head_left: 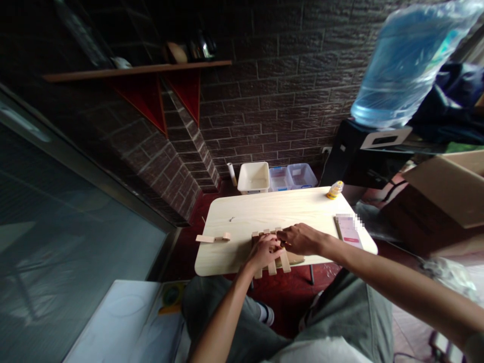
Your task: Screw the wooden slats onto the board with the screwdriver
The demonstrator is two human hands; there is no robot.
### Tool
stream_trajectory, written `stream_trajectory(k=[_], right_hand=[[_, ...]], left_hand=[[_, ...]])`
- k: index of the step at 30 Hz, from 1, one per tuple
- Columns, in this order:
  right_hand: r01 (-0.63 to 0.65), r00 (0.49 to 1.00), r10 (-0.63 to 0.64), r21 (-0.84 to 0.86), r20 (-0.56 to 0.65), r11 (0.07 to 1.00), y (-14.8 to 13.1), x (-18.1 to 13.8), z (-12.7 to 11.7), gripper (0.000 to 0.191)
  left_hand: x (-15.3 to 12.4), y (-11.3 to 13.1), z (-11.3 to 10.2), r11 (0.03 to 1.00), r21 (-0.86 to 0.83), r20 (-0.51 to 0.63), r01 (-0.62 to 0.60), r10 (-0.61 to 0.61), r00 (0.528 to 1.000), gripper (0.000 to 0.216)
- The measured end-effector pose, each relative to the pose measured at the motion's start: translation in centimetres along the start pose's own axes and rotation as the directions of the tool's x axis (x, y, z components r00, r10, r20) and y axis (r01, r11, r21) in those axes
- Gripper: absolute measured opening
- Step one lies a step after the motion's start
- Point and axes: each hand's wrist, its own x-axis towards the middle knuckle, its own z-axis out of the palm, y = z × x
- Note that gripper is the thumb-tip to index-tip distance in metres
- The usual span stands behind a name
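Note:
A wooden slatted piece (285, 262), with several pale strips lying across a darker part, is at the table's near edge, its strip ends sticking out past it. My left hand (263, 251) rests on top of it with the fingers bent over the strips. Close beside those fingers, my right hand (300, 238) is closed, its fingertips down at the strips; whatever they pinch is hidden. Off to the left lie loose wooden strips (206, 238), one with a small block at its end. A tiny metal-looking piece (232, 219) lies farther back.
The pale table (260, 204) also carries a phone (348, 229) and a small yellow-based clear bottle (335, 190) on the right. Beyond it stand a cream bin (253, 175) and clear plastic boxes (301, 176). A water dispenser (350, 151) and a cardboard box (442, 191) are at the right.

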Motion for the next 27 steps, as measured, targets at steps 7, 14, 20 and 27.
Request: stream_trajectory(k=[7, 14, 20, 27], right_hand=[[-0.008, 1.0, 0.008, -0.056, 0.013, 0.998, 0.5, 0.3, 0.5, 0.028], [-0.041, 0.999, 0.042, -0.02, 0.014, 0.999, 0.6, 0.6, 0.5, 0.031], [-0.077, 0.997, 0.076, -0.029, -0.011, 0.997, 0.0, 0.6, 0.6, 0.035], [-0.045, 0.999, 0.045, 0.028, -0.011, 0.999, -0.4, 0.4, 0.4, 0.032]], left_hand=[[0.2, 0.0, 0.1, 1.0, -0.008, -0.011, 0.019, -0.019, 1.0, 0.007], [0.1, 0.1, 0.1, 1.0, -0.006, -0.011, 0.03, -0.03, 0.999, 0.005], [0.1, 0.0, 0.0, 1.0, 0.01, -0.008, 0.005, -0.004, 1.0, 0.01], [0.1, -0.6, 0.3, 1.0, 0.026, 0.008, -0.01, 0.01, 1.0, 0.004]])
